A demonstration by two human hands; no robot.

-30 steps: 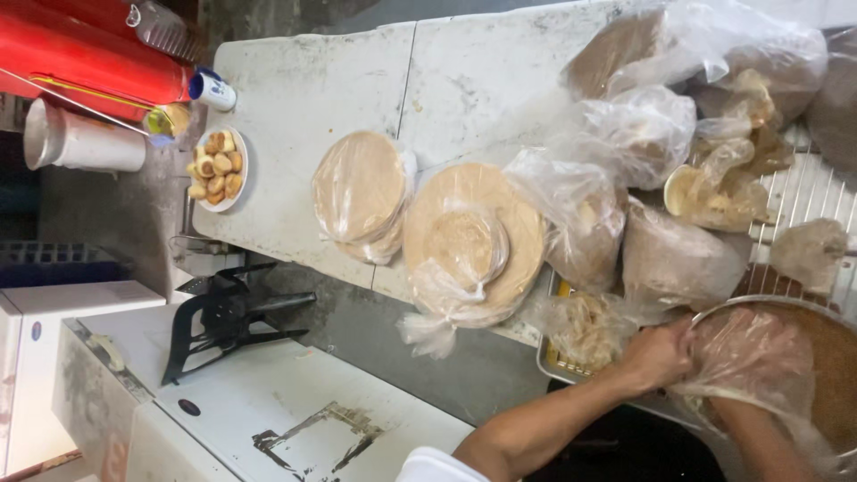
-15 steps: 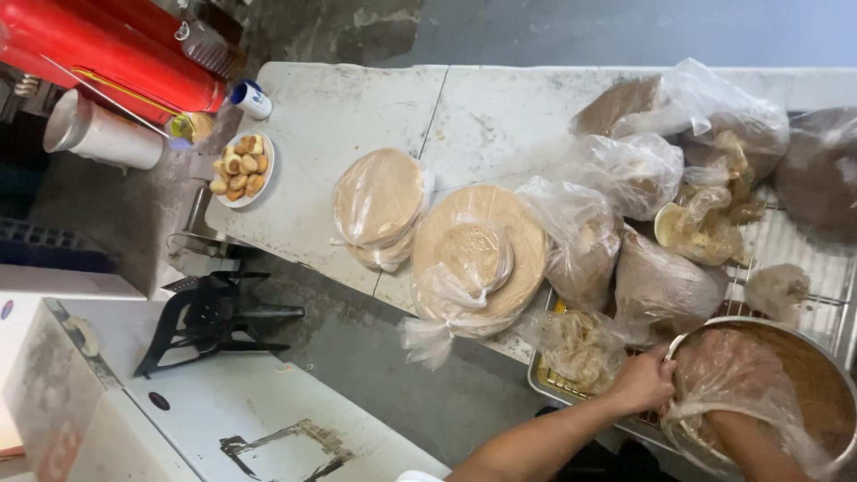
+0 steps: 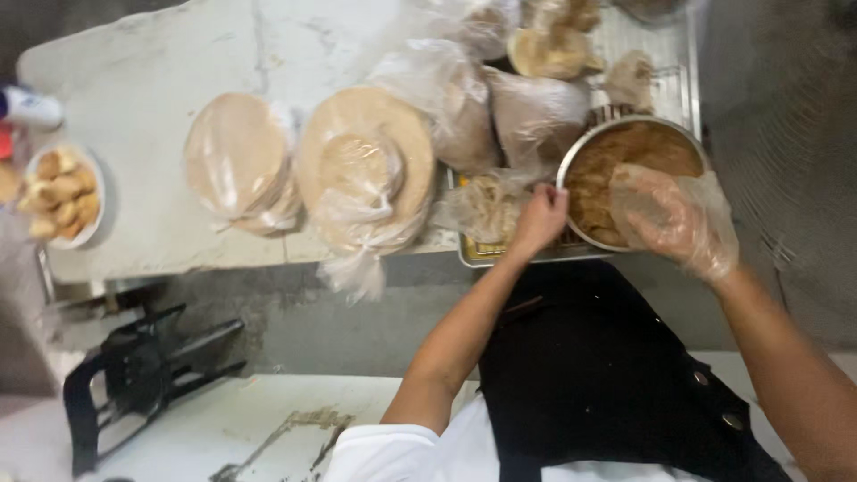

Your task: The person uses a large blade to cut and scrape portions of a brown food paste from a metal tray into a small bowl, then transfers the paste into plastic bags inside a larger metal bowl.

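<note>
gloved right hand (image 3: 674, 219) over bowl (image 3: 625, 134), fingers seemingly inside.

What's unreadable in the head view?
- Right hand: a loose plastic glove blurs its fingers; grip unclear.
- Metal bowl: the glove covers part of its brown filling.
- Bagged flatbreads: wrinkled plastic hides the count.
- Left hand: fingertips curl over the bowl rim.

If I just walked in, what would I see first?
Probably the big round metal bowl of brown food at the right end of the white table; the left hand grips its near rim, and the right hand, in a clear plastic glove, reaches over the food. Next, the stacks of flat round breads in plastic bags at the table's middle, and a small plate of golden pieces at the far left.
</note>
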